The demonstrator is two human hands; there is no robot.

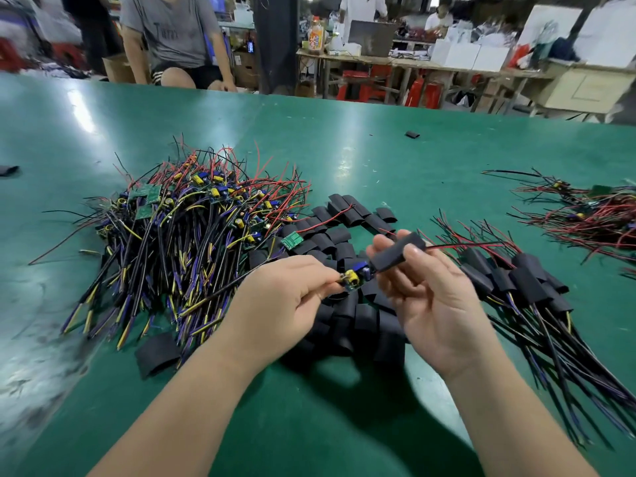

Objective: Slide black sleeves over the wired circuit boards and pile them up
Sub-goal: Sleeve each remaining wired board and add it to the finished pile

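while its red leads exit the sleeve's far end, head view: l. hand point(285, 294) pinches the wired circuit board point(356, 275). r. hand point(437, 297) clamps the black sleeve point(395, 253) partly over it, axes aligned for sliding. bare heap point(192, 218) lies left, finished pile point(516, 280) right. no writing legible.

Hardly any writing is legible. In the upper left of the frame, a grey T-shirt point(172, 29) bears dark lettering starting with a capital "T"; the rest is blurred. At upper centre, the bright label on a bottle point(316, 35) cannot be read. Pale markings on a green circuit board point(292, 240) are too small to read.
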